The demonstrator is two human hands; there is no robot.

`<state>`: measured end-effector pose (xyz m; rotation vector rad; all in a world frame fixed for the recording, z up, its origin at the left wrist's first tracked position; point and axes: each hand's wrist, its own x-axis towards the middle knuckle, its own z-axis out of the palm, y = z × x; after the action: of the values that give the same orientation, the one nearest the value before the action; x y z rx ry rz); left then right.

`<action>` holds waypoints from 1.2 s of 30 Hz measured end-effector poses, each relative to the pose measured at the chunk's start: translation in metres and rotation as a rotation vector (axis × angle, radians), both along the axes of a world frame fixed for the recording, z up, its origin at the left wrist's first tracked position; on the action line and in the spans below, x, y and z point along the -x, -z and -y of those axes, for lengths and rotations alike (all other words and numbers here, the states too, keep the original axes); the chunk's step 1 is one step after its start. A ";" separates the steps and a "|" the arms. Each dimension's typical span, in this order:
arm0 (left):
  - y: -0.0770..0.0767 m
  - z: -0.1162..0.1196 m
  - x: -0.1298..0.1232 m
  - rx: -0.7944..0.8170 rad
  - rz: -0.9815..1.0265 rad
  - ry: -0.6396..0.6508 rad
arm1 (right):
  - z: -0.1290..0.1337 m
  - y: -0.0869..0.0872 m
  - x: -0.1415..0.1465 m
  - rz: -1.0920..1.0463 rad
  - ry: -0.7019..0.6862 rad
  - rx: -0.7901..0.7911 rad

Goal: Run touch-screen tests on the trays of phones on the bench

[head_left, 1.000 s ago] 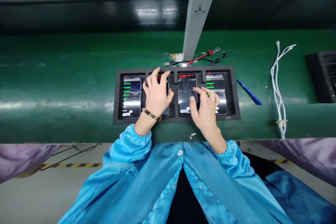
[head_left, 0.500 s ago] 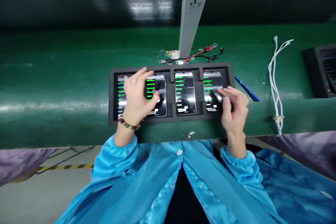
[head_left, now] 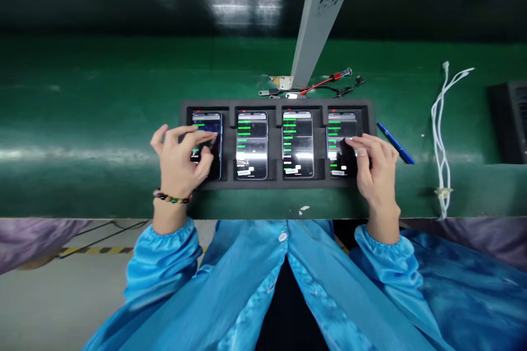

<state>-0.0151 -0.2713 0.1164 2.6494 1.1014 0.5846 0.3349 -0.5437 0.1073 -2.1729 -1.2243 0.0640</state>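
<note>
Several smartphones lie screen up in the compartments of a dark foam tray (head_left: 272,184), their screens showing green lines of text. My left hand (head_left: 181,156) is over the leftmost phone (head_left: 216,162), fingers spread and the index fingertip at its screen; the hand hides part of that phone. My right hand (head_left: 375,167) is at the rightmost phone (head_left: 337,148), with its fingers stretched toward the screen and nothing held. Between them, the second phone (head_left: 252,145) and the third phone (head_left: 297,144) lie untouched in their slots. A bead bracelet (head_left: 172,197) circles my left wrist.
A blue pen (head_left: 395,143) lies right of the tray. Behind it are red and black cables (head_left: 325,85) at the foot of a grey post (head_left: 325,16). A white cable bundle (head_left: 440,137) and another dark tray (head_left: 504,123) lie farther right on the green table (head_left: 82,175).
My left hand has moved left, off the second phone and onto the leftmost one. My right hand stays at the rightmost phone, whose screen looks darker. The view has shifted slightly.
</note>
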 end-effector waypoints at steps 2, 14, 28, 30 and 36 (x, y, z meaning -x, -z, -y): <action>-0.002 0.006 -0.015 0.051 -0.004 0.112 | -0.002 0.000 -0.001 0.007 -0.005 0.001; 0.001 0.006 -0.049 0.125 -0.008 0.247 | 0.014 0.002 0.012 0.038 -0.001 -0.014; 0.000 0.001 0.031 0.022 0.227 -0.001 | -0.054 -0.008 0.081 0.010 -0.412 -0.021; 0.006 0.003 0.041 0.010 0.244 -0.042 | -0.072 -0.009 0.094 -0.001 -0.486 -0.009; 0.018 0.008 0.065 -0.018 0.252 -0.138 | -0.101 -0.010 0.115 -0.005 -0.578 0.027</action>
<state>-0.0806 -0.2795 0.0984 2.4417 1.2107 0.9306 0.2197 -0.4427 0.1172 -1.7709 -1.8173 0.3264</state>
